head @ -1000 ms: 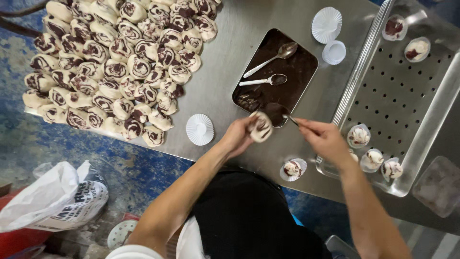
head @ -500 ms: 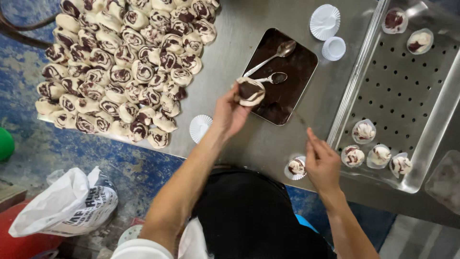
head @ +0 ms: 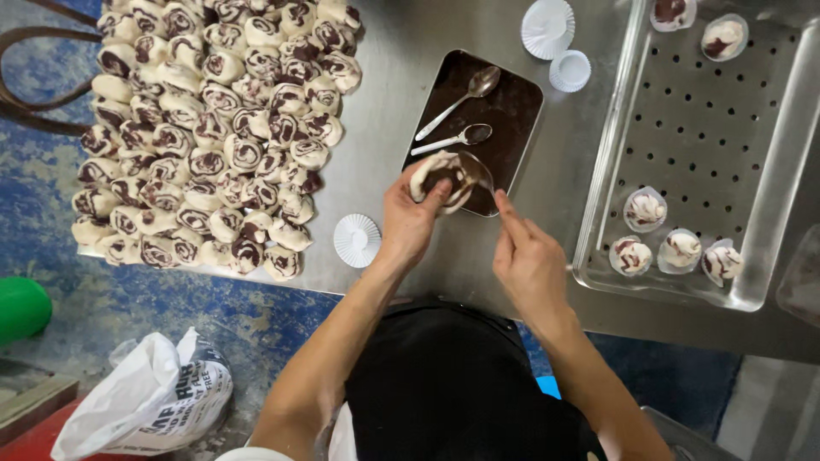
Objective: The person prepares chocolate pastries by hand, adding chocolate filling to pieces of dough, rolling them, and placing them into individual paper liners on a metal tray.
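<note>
Head view, looking straight down at a steel table (head: 389, 128). My left hand (head: 408, 220) is cupping a flattened piece of marbled dough (head: 440, 177), fingers curled around its lower edge, holding it over the near corner of a dark rectangular tray of brown filling (head: 504, 111). My right hand (head: 528, 260) is pinching a spoon (head: 478, 171) whose bowl is touching the dough (the handle is hidden under my fingers). Two more spoons (head: 457, 107) are lying in the filling. To the left, rows of marbled dough pieces (head: 213, 128) are covering the table. White paper cups (head: 356, 240) are lying beside my left wrist and beyond the filling tray. On the right, a perforated metal tray (head: 709, 137) is holding filled buns (head: 679, 248) in paper cups.
</note>
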